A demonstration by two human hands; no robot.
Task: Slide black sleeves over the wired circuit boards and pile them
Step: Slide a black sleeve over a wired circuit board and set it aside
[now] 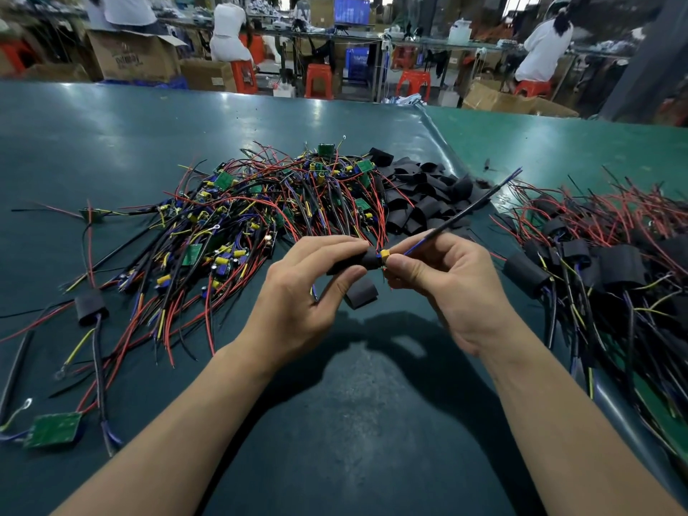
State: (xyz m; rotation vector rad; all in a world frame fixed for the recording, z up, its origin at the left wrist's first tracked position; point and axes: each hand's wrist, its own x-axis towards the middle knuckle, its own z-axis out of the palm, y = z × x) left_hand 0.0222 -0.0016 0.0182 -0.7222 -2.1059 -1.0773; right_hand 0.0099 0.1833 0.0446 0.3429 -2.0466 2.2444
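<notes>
Two hands meet above the table (pixel 111 143): my left hand (pixel 298 292) pinches the black sleeve (pixel 355 260), my right hand (pixel 443 277) pinches the half-covered board (pixel 384 254) by its wires (pixel 465 210); pulling those could, I judge, strain solder joints or snag the sleeve.

2 hands (pixel 298 292), 3 heaps (pixel 260 210), 5 stools (pixel 318 81).

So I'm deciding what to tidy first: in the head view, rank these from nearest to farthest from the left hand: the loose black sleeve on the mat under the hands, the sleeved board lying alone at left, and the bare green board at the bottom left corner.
From the left hand:
1. Loose black sleeve, just right of it, under the hands.
2. Sleeved board, alone at left.
3. Bare green board, bottom left corner.
</notes>
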